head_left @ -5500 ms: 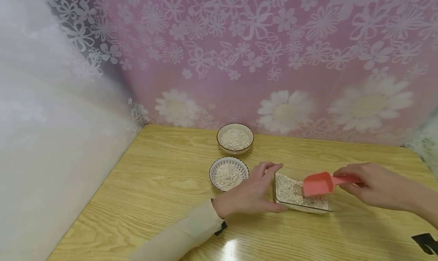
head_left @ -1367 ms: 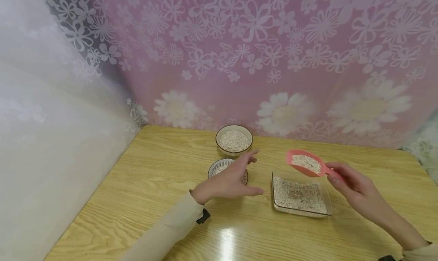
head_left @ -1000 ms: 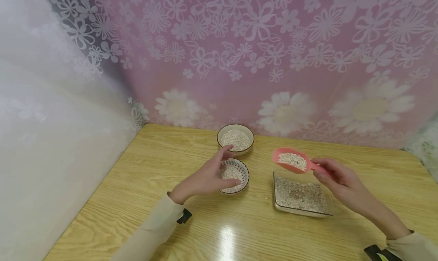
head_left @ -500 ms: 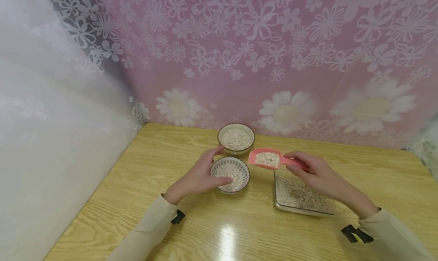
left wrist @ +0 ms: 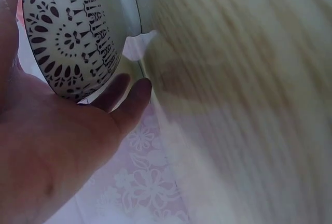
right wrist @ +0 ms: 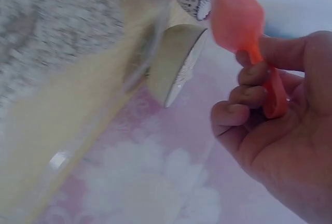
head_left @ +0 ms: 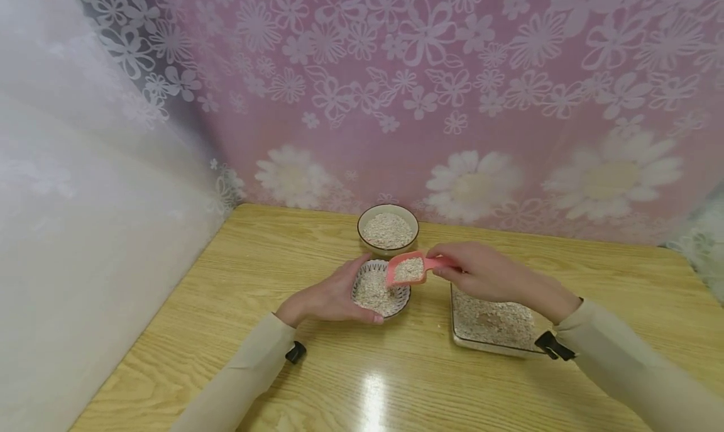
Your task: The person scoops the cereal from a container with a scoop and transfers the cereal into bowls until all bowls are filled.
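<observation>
In the head view my left hand (head_left: 328, 297) holds the small patterned bowl (head_left: 404, 299) of oats from its left side, thumb at the near rim. The left wrist view shows the bowl's dark-printed outside (left wrist: 72, 37) against my palm, with its base near the table. My right hand (head_left: 492, 271) grips the handle of a pink scoop (head_left: 432, 263). The scoop, loaded with oats (head_left: 408, 270), is over the bowl's right side, its lip tipped down towards the oats inside. Curled fingers (right wrist: 249, 94) around the handle show in the right wrist view.
A glass dish (head_left: 492, 346) of oats stands on the right under my right forearm, a thin patch in its middle. Behind the patterned bowl is a plain dark-rimmed bowl (head_left: 378, 250) with oats. A flowered pink curtain (head_left: 362, 136) hangs behind the wooden table (head_left: 254, 262).
The scoop first dipped into the glass dish, came up full and travelled left to the patterned bowl. My left hand left the dish's side and took hold of that bowl.
</observation>
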{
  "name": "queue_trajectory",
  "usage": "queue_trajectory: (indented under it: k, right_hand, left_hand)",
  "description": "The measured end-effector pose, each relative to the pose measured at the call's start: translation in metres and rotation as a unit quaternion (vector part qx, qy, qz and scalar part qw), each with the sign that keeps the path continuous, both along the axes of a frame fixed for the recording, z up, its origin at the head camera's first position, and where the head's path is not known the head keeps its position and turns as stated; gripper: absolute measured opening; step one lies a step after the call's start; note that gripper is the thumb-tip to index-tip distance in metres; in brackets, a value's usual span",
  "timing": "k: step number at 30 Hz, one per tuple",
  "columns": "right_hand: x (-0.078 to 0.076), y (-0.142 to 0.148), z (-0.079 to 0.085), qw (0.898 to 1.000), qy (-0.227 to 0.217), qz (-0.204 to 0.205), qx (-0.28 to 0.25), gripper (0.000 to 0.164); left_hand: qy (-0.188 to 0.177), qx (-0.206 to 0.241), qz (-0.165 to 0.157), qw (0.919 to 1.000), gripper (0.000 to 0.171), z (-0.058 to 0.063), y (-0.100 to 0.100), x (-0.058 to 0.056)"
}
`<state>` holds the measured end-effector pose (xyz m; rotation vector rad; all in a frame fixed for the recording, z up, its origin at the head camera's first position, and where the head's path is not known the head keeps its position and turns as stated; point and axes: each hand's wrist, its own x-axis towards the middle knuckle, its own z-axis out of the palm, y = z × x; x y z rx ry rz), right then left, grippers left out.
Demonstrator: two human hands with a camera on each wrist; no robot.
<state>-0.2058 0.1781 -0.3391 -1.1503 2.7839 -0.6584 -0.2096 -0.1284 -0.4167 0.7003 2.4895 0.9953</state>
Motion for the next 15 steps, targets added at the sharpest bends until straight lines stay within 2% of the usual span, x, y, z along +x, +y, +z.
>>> queue_trajectory:
  k: [7,15]
  right_hand:
    - [-0.010,-0.024,0.021,0.996,0.040,0.056,0.053,0.016]
    - [-0.009,-0.039,0.048,0.993,0.036,0.071,0.092,0.010]
  left_hand:
    - [0.005,0.000,-0.010,0.9999,0.123,-0.004,0.000,-0.004]
    - [0.009,0.012,-0.013,0.9998,0.120,-0.007,-0.001,-0.006]
